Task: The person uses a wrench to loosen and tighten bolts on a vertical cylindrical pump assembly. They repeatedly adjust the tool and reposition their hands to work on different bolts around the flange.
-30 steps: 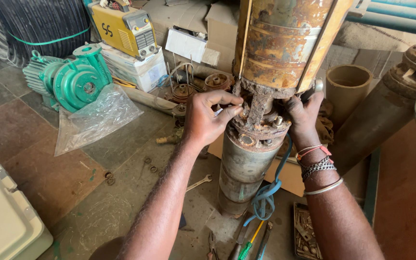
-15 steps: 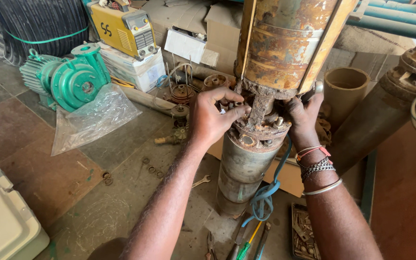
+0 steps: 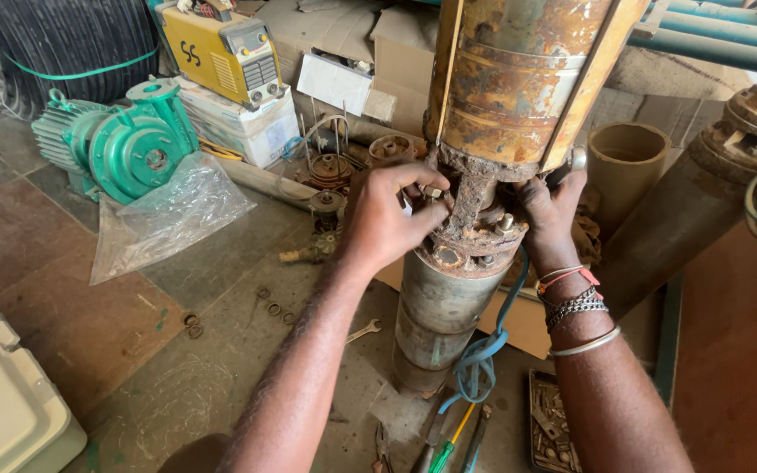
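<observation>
Head camera looks down at a tall rusty metal pump pipe standing on the grey floor. Its rusty bolted joint sits in the middle, above a grey metal cylinder. Left hand curls its fingers against the joint. Right hand wraps around the joint's other side. I cannot tell if either holds a tool. A green pump sits well apart.

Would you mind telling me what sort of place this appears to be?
Most likely a pump or motor repair workshop. Both hands work at the flange of a rusty cylindrical pump, a green pump motor and a yellow welding machine stand behind, and a spanner lies on the stained floor.
</observation>
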